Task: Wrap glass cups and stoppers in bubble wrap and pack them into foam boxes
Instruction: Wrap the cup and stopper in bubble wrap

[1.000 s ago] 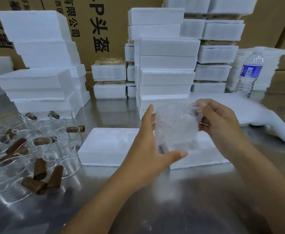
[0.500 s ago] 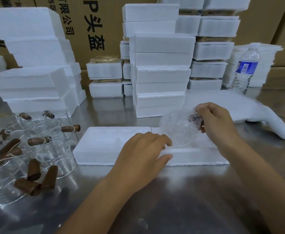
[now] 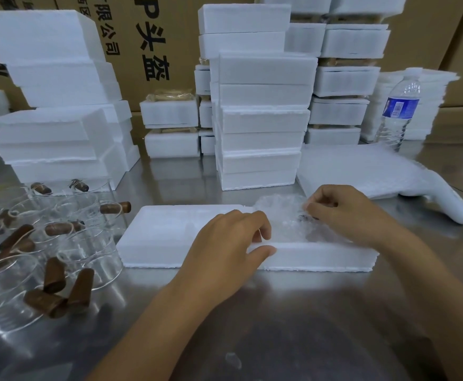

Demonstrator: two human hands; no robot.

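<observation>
The flat white foam box [image 3: 186,232] lies mid-frame. The left hand [image 3: 224,251] grips its front edge. The right hand [image 3: 343,213] pinches the clear bubble-wrap bundle [image 3: 282,220], which seems to sit in the box's right half. This looks like the packing step. Next, press it in snugly.

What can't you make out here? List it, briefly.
Head view only:
- Bubble-wrapped bundle: wrap and right hand hide its contents.
- Foam box interior: left hand and bundle cover it.
- Glass cups: cut off at left edge, count unclear.
- Water bottle label: too small to read.
</observation>
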